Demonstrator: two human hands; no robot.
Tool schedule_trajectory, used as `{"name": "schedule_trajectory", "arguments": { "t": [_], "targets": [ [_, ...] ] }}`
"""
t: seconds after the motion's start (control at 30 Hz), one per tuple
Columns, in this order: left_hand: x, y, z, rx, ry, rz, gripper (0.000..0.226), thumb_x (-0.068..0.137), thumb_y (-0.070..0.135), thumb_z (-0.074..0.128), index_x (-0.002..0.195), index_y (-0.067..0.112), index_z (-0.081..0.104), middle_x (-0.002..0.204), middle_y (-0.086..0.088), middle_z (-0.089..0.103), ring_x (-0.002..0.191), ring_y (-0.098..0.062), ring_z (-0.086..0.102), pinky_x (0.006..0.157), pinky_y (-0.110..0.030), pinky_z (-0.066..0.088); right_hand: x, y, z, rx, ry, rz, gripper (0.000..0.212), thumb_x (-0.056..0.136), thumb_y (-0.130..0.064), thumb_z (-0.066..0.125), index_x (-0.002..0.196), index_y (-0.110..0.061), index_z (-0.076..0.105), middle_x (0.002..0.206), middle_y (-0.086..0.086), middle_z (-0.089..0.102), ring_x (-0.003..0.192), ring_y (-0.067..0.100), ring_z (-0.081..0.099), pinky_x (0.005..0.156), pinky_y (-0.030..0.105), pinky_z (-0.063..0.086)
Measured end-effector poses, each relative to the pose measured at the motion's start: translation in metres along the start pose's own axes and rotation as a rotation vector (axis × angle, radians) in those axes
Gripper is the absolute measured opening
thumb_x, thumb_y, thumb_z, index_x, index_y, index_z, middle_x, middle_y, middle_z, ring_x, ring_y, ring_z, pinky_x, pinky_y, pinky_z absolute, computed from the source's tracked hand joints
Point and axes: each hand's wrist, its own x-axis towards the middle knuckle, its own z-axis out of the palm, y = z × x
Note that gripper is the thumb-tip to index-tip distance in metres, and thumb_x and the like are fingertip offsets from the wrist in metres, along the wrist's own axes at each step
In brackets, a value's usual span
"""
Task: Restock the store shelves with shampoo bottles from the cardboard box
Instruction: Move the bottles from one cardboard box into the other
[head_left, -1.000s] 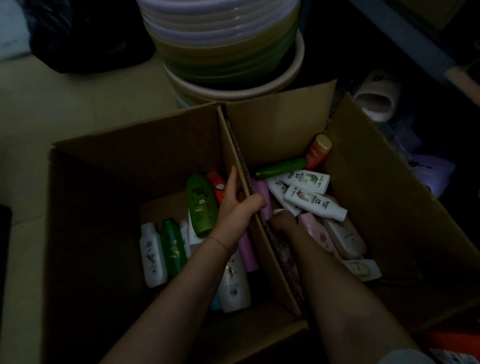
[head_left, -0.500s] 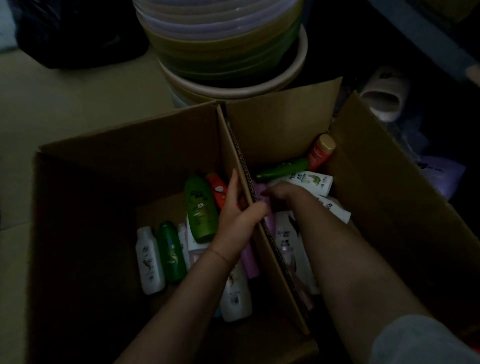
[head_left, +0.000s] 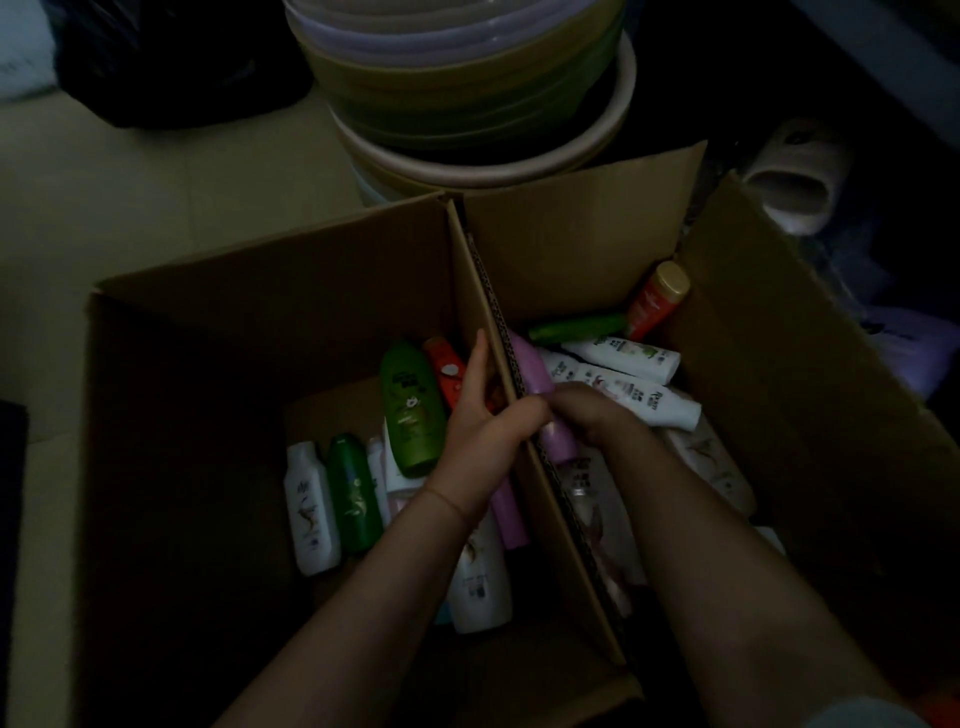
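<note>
An open cardboard box (head_left: 249, 343) sits on the floor with several shampoo bottles lying in it. An upright cardboard flap (head_left: 488, 291) splits the view of its inside. My left hand (head_left: 483, 421) grips the flap's edge, with fingers on its left face. To the flap's right, my right hand (head_left: 592, 410) is closed around a pink bottle (head_left: 530, 364) that lies along the flap. A light green bottle (head_left: 410, 410), a dark green bottle (head_left: 356, 493) and a white bottle (head_left: 309, 509) lie to the left. White bottles (head_left: 628, 356) and a red bottle (head_left: 657, 299) lie to the right.
The light is dim. A stack of plastic basins (head_left: 467, 78) stands just behind the box. A pale slipper (head_left: 795, 176) lies at the back right among dark clutter. A black bag (head_left: 171, 62) sits on the tiled floor at the back left.
My right hand rose from deep among the right-hand bottles, reached forward, then came back against the flap and closed on the pink bottle. My left hand stayed on the flap.
</note>
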Motion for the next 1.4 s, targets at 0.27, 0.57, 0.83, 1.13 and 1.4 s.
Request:
{"name": "schedule_trajectory", "arguments": {
  "t": [0.27,0.57,0.83,1.13,1.4],
  "targets": [
    [-0.006,0.011,0.003,0.02,-0.01,-0.032,0.106,0.065,0.039,0.083,0.155,0.036,0.028,0.141,0.001,0.057,0.121,-0.017,0.061,0.104,-0.047,0.05,-0.079,-0.053,-0.033,0.421,-0.213,-0.318,0.03,0.077,-0.011,0.068,0.106,-0.019,0.062,0.072,0.002,0.072,0.056,0.013,0.067,0.052,0.026,0.056],
    [-0.017,0.055,-0.031,-0.477,0.145,0.008,0.073,0.078,0.049,0.067,0.138,0.011,0.052,0.113,-0.01,0.068,0.098,-0.023,0.067,0.075,-0.034,0.06,-0.131,-0.113,-0.009,0.051,-0.265,-0.671,0.055,0.089,-0.059,0.045,0.104,-0.015,0.073,0.088,0.01,0.064,0.066,0.018,0.058,0.05,0.025,0.044],
    [-0.004,0.0,-0.065,0.294,0.555,-0.141,0.069,0.082,0.015,0.074,0.144,0.01,0.042,0.134,-0.01,0.053,0.117,-0.024,0.054,0.101,-0.036,0.045,-0.039,-0.044,-0.046,-0.132,0.499,-0.439,0.021,0.098,-0.023,0.05,0.097,-0.015,0.069,0.102,0.008,0.066,0.085,0.018,0.061,0.076,0.037,0.051],
    [-0.001,0.029,0.03,0.089,0.117,0.063,0.098,0.075,0.029,0.075,0.155,0.041,0.02,0.148,0.006,0.048,0.13,-0.017,0.052,0.109,-0.044,0.044,0.038,0.062,-0.049,-0.659,0.356,-0.268,0.069,0.083,-0.035,0.074,0.141,-0.009,0.047,0.146,0.013,0.046,0.133,0.028,0.044,0.109,0.037,0.034],
    [0.008,0.011,0.032,-0.047,0.157,0.1,0.082,0.087,0.006,0.057,0.152,0.046,0.028,0.143,0.003,0.055,0.117,-0.019,0.064,0.098,-0.052,0.053,0.069,0.06,-0.059,-0.594,0.405,-0.152,0.11,0.057,-0.073,0.075,0.144,-0.015,0.04,0.145,0.009,0.047,0.132,0.028,0.046,0.108,0.043,0.04]
  ]
}}
